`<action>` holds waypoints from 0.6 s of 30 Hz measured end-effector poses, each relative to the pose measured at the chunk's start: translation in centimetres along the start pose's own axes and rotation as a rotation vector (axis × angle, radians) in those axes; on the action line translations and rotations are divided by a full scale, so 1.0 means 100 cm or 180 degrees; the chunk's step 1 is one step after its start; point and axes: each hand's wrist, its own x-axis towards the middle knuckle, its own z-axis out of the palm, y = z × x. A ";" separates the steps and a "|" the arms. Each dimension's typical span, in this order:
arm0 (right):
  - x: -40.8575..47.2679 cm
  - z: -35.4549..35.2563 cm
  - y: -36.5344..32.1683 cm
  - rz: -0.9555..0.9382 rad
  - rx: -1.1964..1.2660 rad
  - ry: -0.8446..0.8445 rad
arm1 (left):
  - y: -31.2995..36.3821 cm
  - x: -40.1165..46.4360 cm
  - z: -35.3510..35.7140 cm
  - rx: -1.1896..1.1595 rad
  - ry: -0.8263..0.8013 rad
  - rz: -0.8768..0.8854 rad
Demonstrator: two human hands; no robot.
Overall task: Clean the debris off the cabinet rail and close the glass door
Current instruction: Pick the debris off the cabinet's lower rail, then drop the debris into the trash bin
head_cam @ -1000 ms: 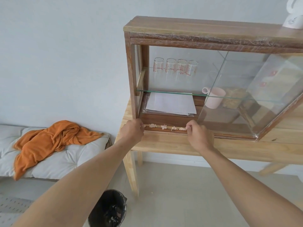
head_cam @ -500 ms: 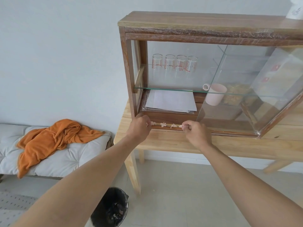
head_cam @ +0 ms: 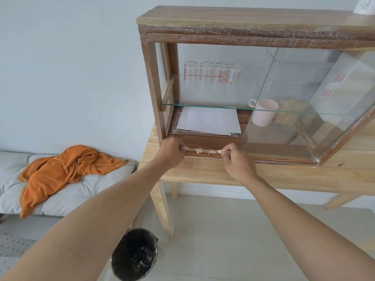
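Head view. Cabinet (head_cam: pixel 243 19) on wooden bench (head_cam: pixel 284 175); glass door (head_cam: pixel 304 102) slid right, open. Debris (head_cam: pixel 199 150) along bottom rail (head_cam: pixel 205 154). Left hand (head_cam: pixel 171 152) and right hand (head_cam: pixel 236 161): fingers pinched on scraps. Glasses (head_cam: pixel 213 74) bear illegible red print. Black bin (head_cam: pixel 135 254) on tiled floor.

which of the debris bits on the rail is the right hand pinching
The rightmost bit, at the right hand's fingertips. The two middle bits lie untouched on the rail, and the leftmost is by the left hand.

Left hand (head_cam: pixel 171 152) and right hand (head_cam: pixel 235 162) closer together (over debris (head_cam: pixel 199 150)), pinching
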 end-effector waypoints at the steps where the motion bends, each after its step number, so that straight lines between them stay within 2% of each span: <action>1: -0.003 0.001 -0.002 0.0033 0.0066 -0.0001 | -0.002 -0.003 -0.001 -0.0046 0.0064 -0.0015; 10: -0.059 0.017 -0.055 -0.0257 0.0516 -0.0216 | -0.028 -0.073 -0.025 -0.0287 0.0325 0.0072; 18: -0.106 0.095 -0.125 -0.0727 0.0643 -0.0937 | -0.094 -0.156 -0.038 -0.0359 0.0353 -0.0502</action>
